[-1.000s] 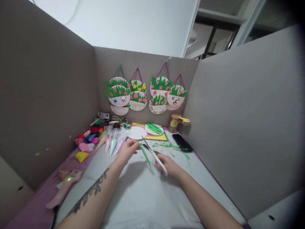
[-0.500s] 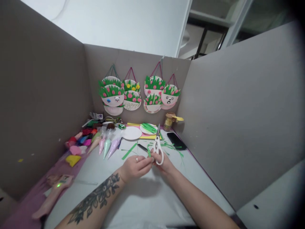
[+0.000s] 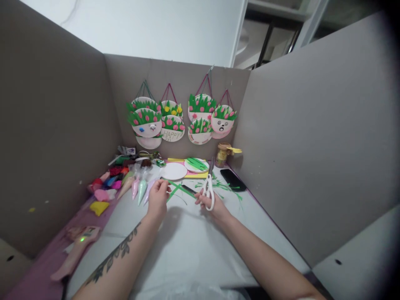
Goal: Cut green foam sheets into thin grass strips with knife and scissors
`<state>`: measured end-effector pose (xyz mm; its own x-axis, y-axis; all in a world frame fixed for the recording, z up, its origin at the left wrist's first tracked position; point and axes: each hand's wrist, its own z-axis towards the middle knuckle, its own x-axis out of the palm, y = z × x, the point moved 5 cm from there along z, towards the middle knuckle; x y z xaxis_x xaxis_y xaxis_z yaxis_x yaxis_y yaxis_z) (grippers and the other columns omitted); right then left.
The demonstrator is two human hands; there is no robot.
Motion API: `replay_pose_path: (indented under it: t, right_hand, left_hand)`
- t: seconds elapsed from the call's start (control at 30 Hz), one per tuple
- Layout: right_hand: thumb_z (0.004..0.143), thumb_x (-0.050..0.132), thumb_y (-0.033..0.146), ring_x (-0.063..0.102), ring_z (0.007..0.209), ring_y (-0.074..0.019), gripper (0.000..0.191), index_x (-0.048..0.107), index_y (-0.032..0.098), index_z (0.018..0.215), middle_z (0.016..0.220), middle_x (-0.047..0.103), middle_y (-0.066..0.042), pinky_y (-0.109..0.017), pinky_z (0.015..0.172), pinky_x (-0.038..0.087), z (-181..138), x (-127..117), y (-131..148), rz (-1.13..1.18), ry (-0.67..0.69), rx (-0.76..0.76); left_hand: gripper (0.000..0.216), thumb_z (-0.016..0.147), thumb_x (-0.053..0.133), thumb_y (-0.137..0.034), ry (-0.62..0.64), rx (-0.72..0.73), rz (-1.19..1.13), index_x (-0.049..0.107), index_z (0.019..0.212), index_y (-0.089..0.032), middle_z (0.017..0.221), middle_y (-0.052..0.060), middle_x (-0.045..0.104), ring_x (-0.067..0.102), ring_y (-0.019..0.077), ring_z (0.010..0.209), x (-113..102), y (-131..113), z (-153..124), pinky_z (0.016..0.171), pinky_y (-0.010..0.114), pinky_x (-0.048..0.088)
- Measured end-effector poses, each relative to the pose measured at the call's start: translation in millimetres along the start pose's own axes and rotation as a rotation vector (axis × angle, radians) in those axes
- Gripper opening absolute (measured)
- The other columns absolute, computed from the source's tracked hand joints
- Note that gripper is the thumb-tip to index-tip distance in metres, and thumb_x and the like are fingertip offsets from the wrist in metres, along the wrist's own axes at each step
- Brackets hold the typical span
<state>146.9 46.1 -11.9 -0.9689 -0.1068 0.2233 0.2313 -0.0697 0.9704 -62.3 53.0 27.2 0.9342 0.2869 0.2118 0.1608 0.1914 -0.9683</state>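
My left hand (image 3: 158, 198) is closed in a pinch on the end of a thin green paper strip (image 3: 181, 189) that runs toward my right hand. My right hand (image 3: 214, 205) grips white-handled scissors (image 3: 208, 188), blades pointing up and away from me. Both hands hover over the white table cover (image 3: 190, 246) near the middle. Loose green paper scraps (image 3: 229, 189) lie just behind the scissors.
Grey partition walls enclose the desk on three sides. Several paper-plate crafts (image 3: 175, 118) hang on the back wall. White paper plates (image 3: 173, 171), a jar (image 3: 222, 153), a black phone (image 3: 233, 180), pastel piping bags (image 3: 141, 189) and coloured clay lumps (image 3: 106, 185) stand behind. A pink tool (image 3: 75, 250) lies left.
My left hand has moved left and away from the right hand, drawing a green strip out with it. The scissors stay upright in my right hand.
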Motion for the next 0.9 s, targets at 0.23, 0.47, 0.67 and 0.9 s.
replay_pose_path:
  t: [0.23,0.47,0.67,0.9]
  right_hand:
    - [0.063,0.073,0.043,0.061,0.063,-0.0164,0.039,0.049,0.019,0.082,0.068,0.061,0.001,-0.024,0.051,0.040,-3,5,-4,-0.090,0.050,-0.017]
    - [0.062,0.068,0.029,0.058,0.058,-0.0164,0.031,0.046,0.021,0.083,0.060,0.060,0.003,-0.027,0.054,0.042,-6,7,1,-0.241,-0.002,-0.029]
    - [0.065,0.066,0.028,0.058,0.060,-0.0162,0.028,0.045,0.022,0.082,0.064,0.061,0.002,-0.029,0.062,0.045,-7,3,11,-0.341,-0.062,-0.105]
    - [0.067,0.066,0.031,0.054,0.065,-0.0147,0.028,0.045,0.023,0.083,0.070,0.056,0.003,-0.029,0.064,0.045,-8,4,9,-0.484,-0.083,-0.167]
  left_hand:
    - [0.018,0.073,0.055,-0.036,0.059,0.043,0.163,0.052,0.071,-0.019,0.058,-0.005,0.051,0.040,0.0086,0.048,4,8,1,0.048,0.021,0.029]
    - [0.027,0.074,0.058,-0.046,0.107,0.054,0.184,0.055,0.074,-0.019,0.061,-0.003,0.053,0.048,0.0113,0.055,10,9,-3,0.050,0.022,0.032]
    - [0.037,0.069,0.064,-0.051,0.316,-0.020,0.206,0.062,0.084,-0.017,0.075,0.002,0.062,0.057,0.0156,0.067,28,13,-19,0.049,0.022,0.036]
    - [0.024,0.069,0.063,-0.040,0.448,-0.031,0.336,0.062,0.062,-0.017,0.056,-0.001,0.059,0.052,0.0140,0.055,44,27,-39,0.052,0.024,0.037]
